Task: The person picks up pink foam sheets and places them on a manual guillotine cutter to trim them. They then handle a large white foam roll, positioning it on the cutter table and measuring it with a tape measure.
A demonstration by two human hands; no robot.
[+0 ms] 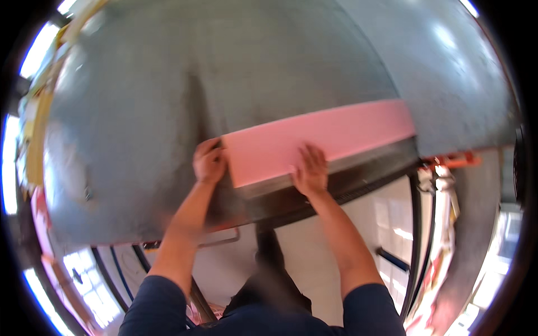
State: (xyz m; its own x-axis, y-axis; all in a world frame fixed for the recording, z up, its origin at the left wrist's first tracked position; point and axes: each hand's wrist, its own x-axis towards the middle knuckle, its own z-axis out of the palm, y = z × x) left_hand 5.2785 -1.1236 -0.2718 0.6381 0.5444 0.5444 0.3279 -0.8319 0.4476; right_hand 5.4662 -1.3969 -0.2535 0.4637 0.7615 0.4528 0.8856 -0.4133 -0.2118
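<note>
A long pink strip point(336, 131) of flat material lies slanted along the near part of a grey metal table point(140, 106); I cannot make out what it is made of. At its left end, my left hand point(210, 161) is closed, with bent fingertips at the upper left corner and side edge. My right hand point(310, 171) lies over the strip's near edge around the middle, its fingers stretched out across the pink surface. It looks slightly blurred.
Dark stains mark the tabletop left of the strip. An orange-red part point(454, 161) sits by the table's near edge at the right. Below hang black bars or hoses point(414, 235). Pale yellow material point(38, 134) lines the far left side.
</note>
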